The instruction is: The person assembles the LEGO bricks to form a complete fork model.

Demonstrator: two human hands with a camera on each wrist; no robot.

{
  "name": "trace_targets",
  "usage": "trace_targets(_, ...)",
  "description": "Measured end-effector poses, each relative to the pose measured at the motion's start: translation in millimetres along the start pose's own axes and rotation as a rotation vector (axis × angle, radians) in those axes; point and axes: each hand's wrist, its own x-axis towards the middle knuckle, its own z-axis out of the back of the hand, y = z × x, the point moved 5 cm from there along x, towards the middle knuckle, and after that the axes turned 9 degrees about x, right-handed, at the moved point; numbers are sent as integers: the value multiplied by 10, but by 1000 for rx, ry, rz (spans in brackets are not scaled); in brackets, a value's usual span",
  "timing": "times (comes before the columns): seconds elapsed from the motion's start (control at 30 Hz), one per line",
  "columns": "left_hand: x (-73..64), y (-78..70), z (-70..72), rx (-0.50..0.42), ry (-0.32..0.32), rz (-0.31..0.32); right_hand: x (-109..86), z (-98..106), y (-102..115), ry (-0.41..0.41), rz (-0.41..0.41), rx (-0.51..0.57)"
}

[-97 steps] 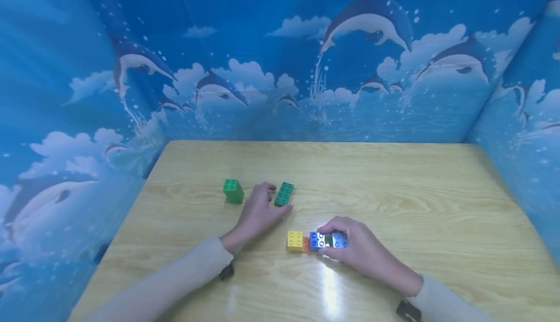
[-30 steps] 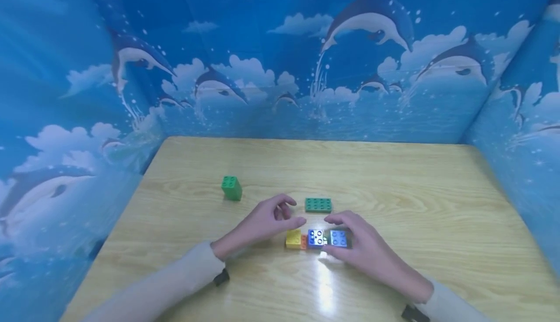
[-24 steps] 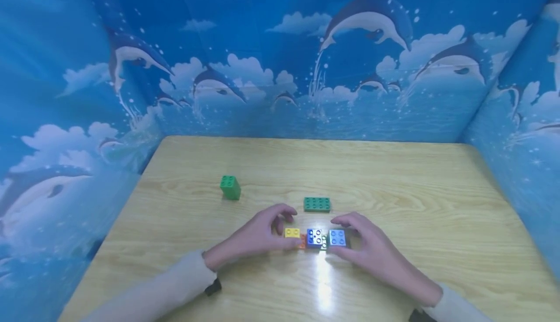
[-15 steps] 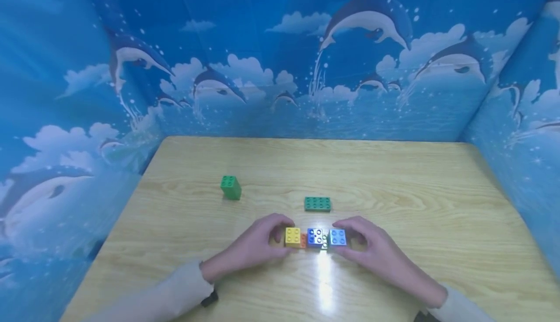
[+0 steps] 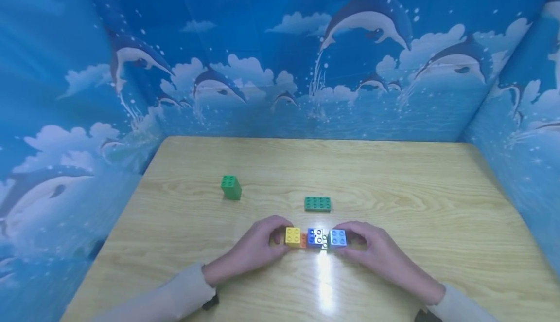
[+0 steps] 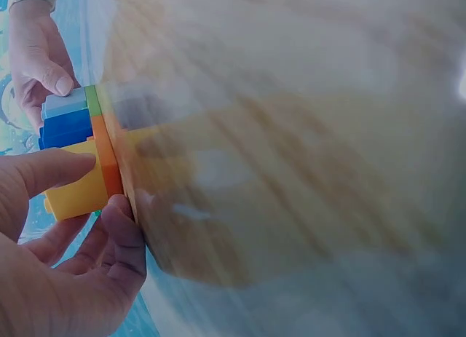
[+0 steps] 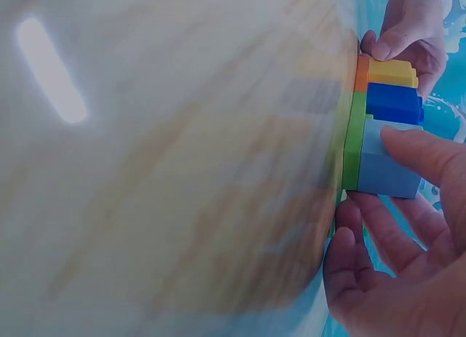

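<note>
A row of joined toy building bricks lies on the table in front of me. Its base is a flat orange brick (image 6: 107, 159) beside a flat light-green brick (image 7: 354, 144). On top stand a yellow brick (image 5: 292, 236), a dark blue brick (image 5: 315, 237) in the middle and a light blue brick (image 5: 338, 237), with small gaps between. My left hand (image 5: 258, 244) pinches the yellow brick, its thumb on the near side. At the other end, my right hand (image 5: 380, 254) grips the light blue brick between thumb and fingers. The far faces are partly hidden.
A flat dark green brick (image 5: 318, 204) lies lengthwise just behind the row. Farther back on the left stands a tall green brick (image 5: 231, 187). The wooden table (image 5: 393, 181) is bordered at the back and sides by a dolphin-printed curtain (image 5: 262, 69).
The dark green brick was turned and shifted right, behind the row. My left hand left it and took hold of the yellow brick. My right hand slid right, from the dark blue brick to the light blue one.
</note>
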Motion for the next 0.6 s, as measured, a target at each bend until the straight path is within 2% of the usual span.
trace_targets(0.23, -5, 2, 14, -14, -6, 17, -6, 37, 6, 34, 22, 44)
trace_targets(0.5, 38, -23, 80, -48, -23, 13, 54, 125, 66, 20, 64, 45)
trace_targets(0.6, 79, -34, 111, -51, -41, 4, 92, 162, 81, 11, 53, 35)
